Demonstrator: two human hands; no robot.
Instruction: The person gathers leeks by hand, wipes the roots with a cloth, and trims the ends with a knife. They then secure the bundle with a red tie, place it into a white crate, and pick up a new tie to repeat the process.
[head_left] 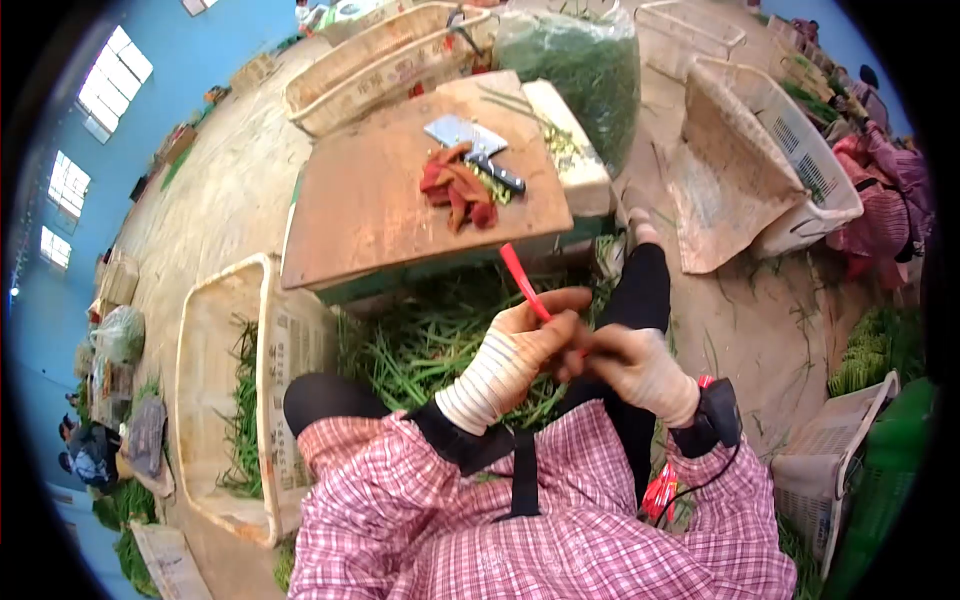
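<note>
A seated person in a pink checked shirt [520,545] works over a dusty floor [215,200] strewn with green stalks, with a wooden board [360,210] set just in front of the knees. A long basket [225,400] lies at the person's left with a few stalks inside, and a tipped basket [775,165] sits well apart at the right. A clear bag [585,65] packed with greens stands behind the board, touching its far corner. A heap of stalks [420,345] fills the ground between the board and the person's lap. On the board lie a cleaver [470,145] and, just beside its blade, a small pile of red bands [458,190]. The 2 gloved hands meet above the lap, touching each other. The left hand [520,345], in a striped cuff, has its fingers closed around a red strip [522,278], whose free end sticks up and away toward the board's near edge. The right hand [640,370] is curled against the left, but blur makes it impossible to tell whether it grips the strip too.
</note>
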